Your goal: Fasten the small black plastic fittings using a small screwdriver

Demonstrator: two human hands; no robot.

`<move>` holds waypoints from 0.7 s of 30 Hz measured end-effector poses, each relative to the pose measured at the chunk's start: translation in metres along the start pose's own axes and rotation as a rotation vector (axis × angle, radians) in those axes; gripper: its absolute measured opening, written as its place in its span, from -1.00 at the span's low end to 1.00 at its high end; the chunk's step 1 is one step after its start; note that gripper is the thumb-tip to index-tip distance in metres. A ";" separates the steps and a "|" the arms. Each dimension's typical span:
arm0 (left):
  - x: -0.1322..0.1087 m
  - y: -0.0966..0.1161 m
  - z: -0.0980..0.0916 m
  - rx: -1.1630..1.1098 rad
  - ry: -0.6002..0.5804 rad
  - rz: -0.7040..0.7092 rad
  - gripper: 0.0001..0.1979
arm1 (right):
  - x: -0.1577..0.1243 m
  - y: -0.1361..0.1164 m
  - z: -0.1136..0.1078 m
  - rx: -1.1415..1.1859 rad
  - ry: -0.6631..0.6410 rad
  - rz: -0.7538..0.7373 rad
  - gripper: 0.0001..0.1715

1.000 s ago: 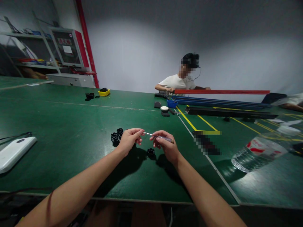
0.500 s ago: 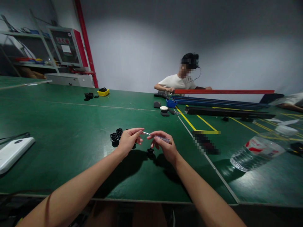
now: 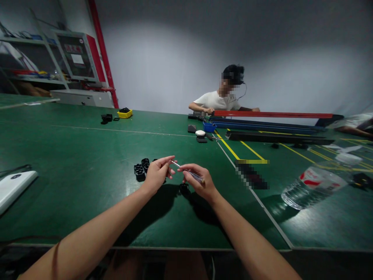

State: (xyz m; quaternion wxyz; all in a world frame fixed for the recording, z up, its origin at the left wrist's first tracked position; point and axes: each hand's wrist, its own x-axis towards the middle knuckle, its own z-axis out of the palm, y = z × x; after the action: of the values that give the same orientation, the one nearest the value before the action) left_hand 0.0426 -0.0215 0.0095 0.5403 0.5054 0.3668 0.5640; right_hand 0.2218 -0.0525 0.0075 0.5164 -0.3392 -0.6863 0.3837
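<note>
My right hand [image 3: 204, 184] grips a screwdriver [image 3: 194, 176] by its translucent handle, the thin metal shaft pointing up and to the left. At the shaft's tip, the thumb and forefinger of my left hand [image 3: 156, 174] are pinched together; anything small between them is hidden. Both hands hover over the green table. Below and between them a small black plastic part [image 3: 184, 189] sits on the tabletop. Several similar black parts [image 3: 140, 171] are clustered just left of my left hand, which partly covers them.
A white phone-like device [image 3: 17, 190] lies at left, a tilted water bottle [image 3: 313, 186] at right. Farther back are a yellow bin [image 3: 125, 113], a blue bin [image 3: 209, 127] and long black bars [image 3: 279, 137]. Across the table a person [image 3: 218, 101] handles a red bar [image 3: 274, 114].
The screwdriver's handle end has dipped, so the shaft slants more steeply up toward my left fingers. The whole view has shifted slightly; the black parts stay on the table.
</note>
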 end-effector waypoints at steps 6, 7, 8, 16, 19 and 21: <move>-0.003 0.001 0.001 0.123 -0.016 0.074 -0.61 | 0.002 -0.002 0.002 0.114 0.042 0.019 -0.73; -0.003 0.002 0.001 0.134 -0.020 0.078 -0.61 | 0.003 -0.002 0.003 0.131 0.047 0.029 -0.72; -0.003 0.003 0.000 0.146 -0.024 0.079 -0.62 | 0.003 -0.003 0.003 0.144 0.051 0.038 -0.72; 0.001 -0.001 0.000 0.030 0.004 0.023 -0.57 | 0.001 -0.003 0.003 0.081 0.017 0.020 -0.71; 0.003 -0.003 -0.001 0.003 0.020 0.017 -0.56 | 0.000 -0.002 0.001 0.014 -0.010 0.008 -0.75; 0.003 -0.003 -0.002 0.031 0.016 0.040 -0.57 | -0.001 -0.003 0.000 -0.021 -0.011 0.000 -0.76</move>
State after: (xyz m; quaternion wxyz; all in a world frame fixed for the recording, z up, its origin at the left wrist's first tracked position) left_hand 0.0420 -0.0176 0.0069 0.5180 0.5163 0.3699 0.5729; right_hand 0.2216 -0.0544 0.0098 0.5090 -0.3422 -0.6932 0.3785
